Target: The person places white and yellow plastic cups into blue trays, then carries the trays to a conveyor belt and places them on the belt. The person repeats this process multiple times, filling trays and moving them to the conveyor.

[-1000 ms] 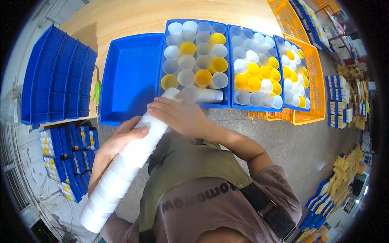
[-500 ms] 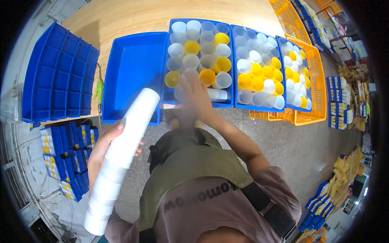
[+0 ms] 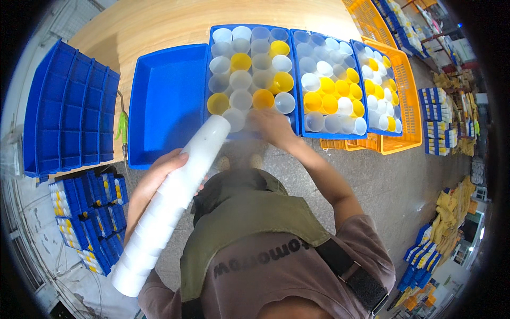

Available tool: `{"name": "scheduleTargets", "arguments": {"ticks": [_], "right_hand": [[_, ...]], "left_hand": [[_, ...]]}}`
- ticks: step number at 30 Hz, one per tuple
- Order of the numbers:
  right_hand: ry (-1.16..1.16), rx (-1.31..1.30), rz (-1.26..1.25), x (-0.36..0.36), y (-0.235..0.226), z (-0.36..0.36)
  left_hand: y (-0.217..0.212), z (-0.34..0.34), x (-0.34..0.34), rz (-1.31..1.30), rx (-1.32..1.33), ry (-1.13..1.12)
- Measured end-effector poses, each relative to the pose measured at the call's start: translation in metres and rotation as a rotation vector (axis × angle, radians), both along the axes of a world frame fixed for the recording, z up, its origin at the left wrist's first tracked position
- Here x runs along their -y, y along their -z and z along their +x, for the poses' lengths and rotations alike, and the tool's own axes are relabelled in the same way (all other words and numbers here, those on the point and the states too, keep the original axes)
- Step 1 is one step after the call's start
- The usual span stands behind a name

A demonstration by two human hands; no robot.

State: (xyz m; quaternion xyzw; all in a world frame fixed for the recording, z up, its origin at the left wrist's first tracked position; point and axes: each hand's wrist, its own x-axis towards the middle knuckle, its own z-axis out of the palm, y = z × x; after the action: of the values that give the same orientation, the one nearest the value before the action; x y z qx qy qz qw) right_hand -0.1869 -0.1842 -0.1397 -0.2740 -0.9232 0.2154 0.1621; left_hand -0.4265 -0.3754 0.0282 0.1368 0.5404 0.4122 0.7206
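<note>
Currently, the left hand (image 3: 162, 175) grasps a long stack of white cups (image 3: 169, 206), the thumb lying over the near wall and the other fingers wrapped around behind it. The stack slants from the lower left, beside the person's body, up to the near left corner of a blue tray (image 3: 251, 25) filled with cups, its upper end overlapping that corner from this view. The right hand (image 3: 273, 129) is over the near edge of the same tray, fingers bent down among the cups; a blurred patch hides the fingertips, so whether they grip anything cannot be told. White, cloudy and yellow cups (image 3: 241, 62) stand in rows there, mouths up. Just left sits an open blue tray (image 3: 167, 98) with its flat bottom in view; to the right come a second cup-filled tray (image 3: 340, 135) and a third one (image 3: 383, 132), the last beside an orange basket (image 3: 413, 106). At the far left, a ribbed blue container (image 3: 71, 109) stands on the wooden table (image 3: 164, 24), near a green-handled tool (image 3: 122, 127). The person wears an olive apron (image 3: 239, 212) over a brownish shirt (image 3: 255, 252).
</note>
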Motion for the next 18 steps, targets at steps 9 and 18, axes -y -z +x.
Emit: {"name": "scheduleTargets", "arguments": {"ticks": [9,18], "right_hand": [[-0.041,0.005,-0.073,0.003,-0.007,0.015],[-0.088,0.178,0.302,-0.01,-0.034,0.05]], "left_hand": [[0.049,0.001,-0.032,-0.151,-0.022,-0.022],[0.058,0.002,-0.027,-0.013,0.267,-0.089]]}}
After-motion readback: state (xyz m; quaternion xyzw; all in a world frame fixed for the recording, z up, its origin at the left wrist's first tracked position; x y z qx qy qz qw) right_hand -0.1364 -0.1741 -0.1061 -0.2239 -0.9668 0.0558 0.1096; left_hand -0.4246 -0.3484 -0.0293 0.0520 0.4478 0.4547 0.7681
